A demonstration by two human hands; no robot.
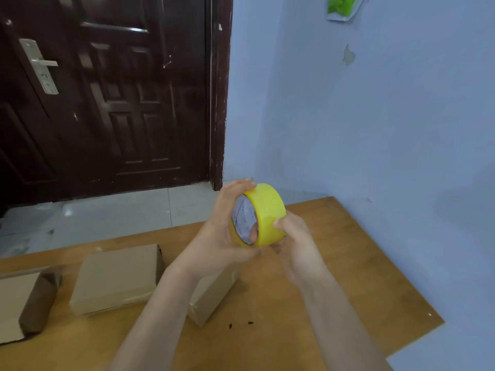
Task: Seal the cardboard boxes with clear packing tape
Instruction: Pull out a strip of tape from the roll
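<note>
We hold the tape [263, 215] up in front of us with both hands, well above the worktop [334, 263]. Our left hand [222, 231] wraps the roll from the side, fingers curled over its top edge and a fingertip showing through the core. Our right hand [297, 236] closes on the other side, its thumb pressed flat on the yellow outer band, as if feeling for the loose end; we cannot tell whether any tape is peeled free yet. The roll looks yellowish on the spool, with a white printed liner inside the core. Below our wrists, partly hidden by our left forearm, lies the near box [214, 293], tilted on the wood. To its left sits the middle box [117, 279], flaps down and flat. Further left, at the frame edge, the left box [16, 303] shows a darker brown side and a pale top. The view is blurred, so we cannot say for sure whether any seam already carries tape; a slight sheen on the near box might be tape, or only light. As we judge it, the sealing of at least the middle and left boxes is not yet done, and this moment is the start of a strip: find the end, pull a length, then lay it along a seam. Beyond the worktop are a blue wall [375, 116], a dark door [120, 89] and a pale tiled floor [107, 218].
</note>
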